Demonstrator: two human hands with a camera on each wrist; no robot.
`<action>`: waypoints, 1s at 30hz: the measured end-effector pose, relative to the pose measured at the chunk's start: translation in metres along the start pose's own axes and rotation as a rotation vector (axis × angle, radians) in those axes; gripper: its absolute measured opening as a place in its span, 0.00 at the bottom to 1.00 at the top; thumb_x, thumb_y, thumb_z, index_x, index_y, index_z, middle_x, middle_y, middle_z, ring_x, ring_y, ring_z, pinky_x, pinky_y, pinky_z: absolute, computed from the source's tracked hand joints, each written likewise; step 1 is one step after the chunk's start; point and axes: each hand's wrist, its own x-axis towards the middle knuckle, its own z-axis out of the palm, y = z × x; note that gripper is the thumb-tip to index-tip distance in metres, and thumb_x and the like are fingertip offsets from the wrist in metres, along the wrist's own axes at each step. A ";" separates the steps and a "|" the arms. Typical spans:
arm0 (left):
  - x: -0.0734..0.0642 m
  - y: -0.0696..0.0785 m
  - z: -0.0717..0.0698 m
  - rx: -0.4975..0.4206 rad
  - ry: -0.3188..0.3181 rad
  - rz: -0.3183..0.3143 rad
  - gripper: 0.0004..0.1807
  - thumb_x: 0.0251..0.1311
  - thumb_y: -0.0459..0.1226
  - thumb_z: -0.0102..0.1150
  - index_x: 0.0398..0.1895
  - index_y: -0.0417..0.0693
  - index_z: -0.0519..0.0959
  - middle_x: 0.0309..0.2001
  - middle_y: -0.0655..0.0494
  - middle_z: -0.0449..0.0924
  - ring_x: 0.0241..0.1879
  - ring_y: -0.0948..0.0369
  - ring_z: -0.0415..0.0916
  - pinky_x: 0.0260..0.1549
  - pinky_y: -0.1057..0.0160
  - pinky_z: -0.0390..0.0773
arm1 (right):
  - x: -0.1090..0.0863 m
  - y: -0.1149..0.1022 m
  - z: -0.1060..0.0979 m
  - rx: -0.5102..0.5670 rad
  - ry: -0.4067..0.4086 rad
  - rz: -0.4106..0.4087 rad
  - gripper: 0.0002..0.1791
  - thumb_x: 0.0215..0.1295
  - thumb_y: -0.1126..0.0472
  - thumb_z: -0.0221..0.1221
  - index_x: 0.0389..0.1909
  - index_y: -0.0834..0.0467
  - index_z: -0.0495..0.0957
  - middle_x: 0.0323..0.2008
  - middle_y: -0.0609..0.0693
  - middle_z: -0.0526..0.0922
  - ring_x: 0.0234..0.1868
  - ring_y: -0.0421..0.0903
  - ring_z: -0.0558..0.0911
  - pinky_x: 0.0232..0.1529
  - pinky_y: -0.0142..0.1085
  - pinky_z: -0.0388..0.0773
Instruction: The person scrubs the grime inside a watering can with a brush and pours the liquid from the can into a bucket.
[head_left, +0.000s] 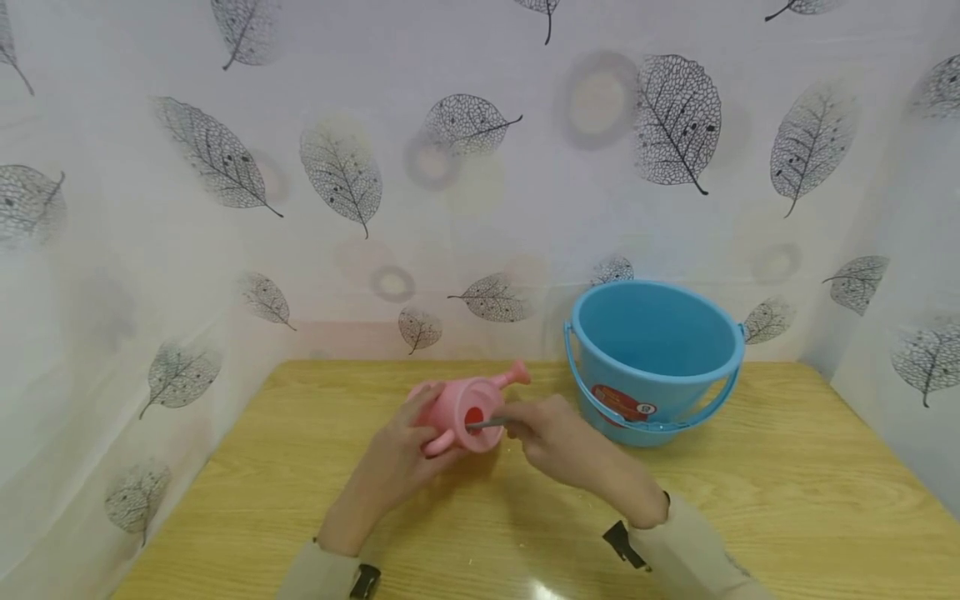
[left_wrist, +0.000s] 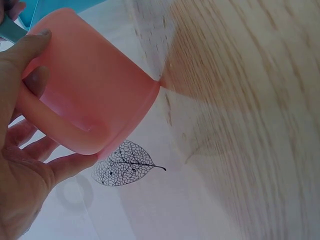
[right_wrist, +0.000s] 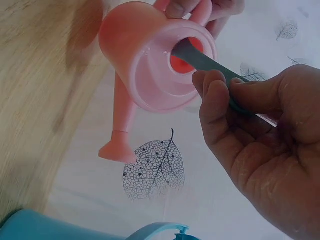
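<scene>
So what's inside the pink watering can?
The end of a grey-green tool, held by the right hand, pokes into the round opening of the pink watering can. Red shows through the opening. The can's walls cover the rest, so I can't tell what else is inside.

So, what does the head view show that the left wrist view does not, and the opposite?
Only head: the spout and red opening of the can, and the red label on the bucket.
Only left wrist: where the handle meets the can near its base.
Both: the left hand holding the can, and at least part of the tool, right hand and bucket.
</scene>
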 end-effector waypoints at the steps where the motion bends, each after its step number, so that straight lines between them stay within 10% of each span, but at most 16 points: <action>1: 0.000 0.000 0.000 -0.001 0.001 0.002 0.18 0.52 0.47 0.79 0.19 0.47 0.81 0.69 0.40 0.74 0.70 0.39 0.71 0.64 0.47 0.79 | 0.001 0.000 0.003 -0.003 0.003 -0.006 0.17 0.64 0.75 0.58 0.49 0.57 0.86 0.35 0.51 0.91 0.26 0.33 0.77 0.31 0.24 0.81; 7: 0.000 0.000 0.000 0.007 0.006 -0.004 0.18 0.52 0.47 0.79 0.17 0.48 0.80 0.68 0.40 0.75 0.69 0.40 0.73 0.63 0.47 0.80 | 0.005 0.003 0.020 -0.124 0.010 -0.060 0.13 0.61 0.75 0.62 0.42 0.57 0.86 0.36 0.49 0.91 0.32 0.39 0.82 0.41 0.29 0.87; 16: 0.000 0.001 0.001 0.013 0.002 -0.002 0.18 0.51 0.46 0.79 0.17 0.48 0.80 0.68 0.41 0.75 0.70 0.40 0.72 0.66 0.47 0.77 | 0.004 0.003 0.034 -0.378 0.078 -0.113 0.22 0.48 0.75 0.68 0.42 0.54 0.78 0.29 0.48 0.83 0.27 0.40 0.75 0.25 0.24 0.73; 22: 0.000 0.000 -0.001 0.018 0.009 -0.002 0.18 0.51 0.46 0.79 0.18 0.47 0.81 0.68 0.40 0.75 0.69 0.40 0.72 0.65 0.47 0.78 | 0.006 -0.001 0.034 -0.459 0.130 -0.147 0.28 0.43 0.76 0.70 0.47 0.54 0.77 0.41 0.50 0.84 0.33 0.43 0.80 0.27 0.28 0.80; 30: 0.001 -0.002 0.001 0.034 0.006 0.019 0.18 0.51 0.46 0.80 0.16 0.48 0.80 0.68 0.41 0.76 0.69 0.41 0.73 0.65 0.48 0.79 | 0.005 -0.002 0.038 -0.431 0.035 -0.099 0.20 0.47 0.73 0.70 0.39 0.52 0.78 0.31 0.47 0.84 0.27 0.42 0.78 0.25 0.28 0.79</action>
